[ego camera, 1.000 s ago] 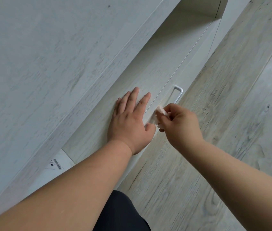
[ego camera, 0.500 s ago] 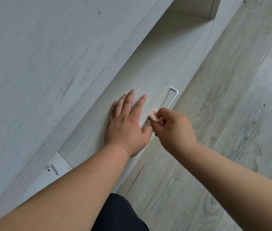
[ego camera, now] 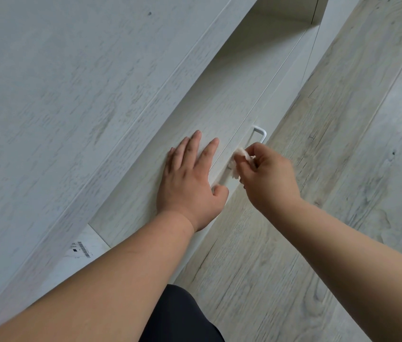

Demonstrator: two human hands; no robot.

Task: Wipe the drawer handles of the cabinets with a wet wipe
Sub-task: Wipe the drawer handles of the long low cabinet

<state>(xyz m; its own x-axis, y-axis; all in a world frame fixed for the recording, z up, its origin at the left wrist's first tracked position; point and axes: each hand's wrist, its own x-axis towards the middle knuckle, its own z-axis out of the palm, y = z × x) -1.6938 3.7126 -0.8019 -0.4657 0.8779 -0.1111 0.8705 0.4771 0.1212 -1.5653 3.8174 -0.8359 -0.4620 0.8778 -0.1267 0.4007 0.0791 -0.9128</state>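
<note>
My right grip (ego camera: 266, 178) is closed in a pinch on the wet wipe (ego camera: 239, 154), a crumpled white wad bunched between thumb and fingertips. The wad is pressed against the middle of the drawer handle (ego camera: 260, 132), a slim white bar standing off the lower drawer front (ego camera: 277, 102). The far end of the bar shows bare beyond the wad, and the near end shows just beside my left thumb. My left grip (ego camera: 190, 183) holds nothing: it lies flat, fingers (ego camera: 195, 150) straight, on the upper drawer front (ego camera: 207, 107), with the thumb reaching across the seam between the two fronts. I judge the step in hand to be the stroke along this one handle, about mid-length. To do it well I should wrap the wad round the bar rather than dab its outer face, so that the underside and the two bent ends are covered. I should also carry the stroke the whole length to each post, and turn to a fresh fold if the wad greys. The flat left palm serves as a brace, so that pressure on the bar does not slide the drawer out. Outward lie the pale wood-grain floor (ego camera: 343, 181), a broad cabinet panel (ego camera: 71, 95) and a barcode label (ego camera: 81, 249). No other handle is in view.
</note>
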